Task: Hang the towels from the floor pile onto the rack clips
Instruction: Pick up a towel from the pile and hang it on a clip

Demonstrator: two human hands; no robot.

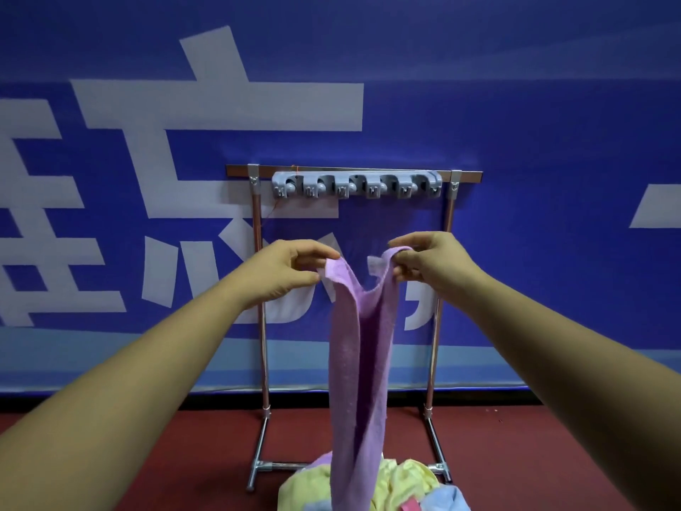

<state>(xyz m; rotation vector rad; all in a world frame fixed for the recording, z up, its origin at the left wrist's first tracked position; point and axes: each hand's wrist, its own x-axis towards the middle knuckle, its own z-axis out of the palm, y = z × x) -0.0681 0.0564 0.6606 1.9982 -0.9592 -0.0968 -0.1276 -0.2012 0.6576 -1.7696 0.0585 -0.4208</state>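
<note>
In the head view, a purple towel point(359, 348) hung down the middle of the frame, held up at its top edge by both hands. The left hand point(285, 269), just left of center, pinched the towel's left corner between thumb and curled fingers. The right hand point(429, 261), just right of center, gripped the other corner the same way, so the top edge sagged in a V between them. The towel's lower end reached the pile of towels point(372, 485) on the red floor point(147, 455) at the bottom center, yellow, blue and pink among them. Behind the hands, above center, stood the metal rack point(258, 289) with its gray clip bar point(356, 185) at the top, no towel in any clip. A blue banner point(552, 105) with large white characters filled the background.
</note>
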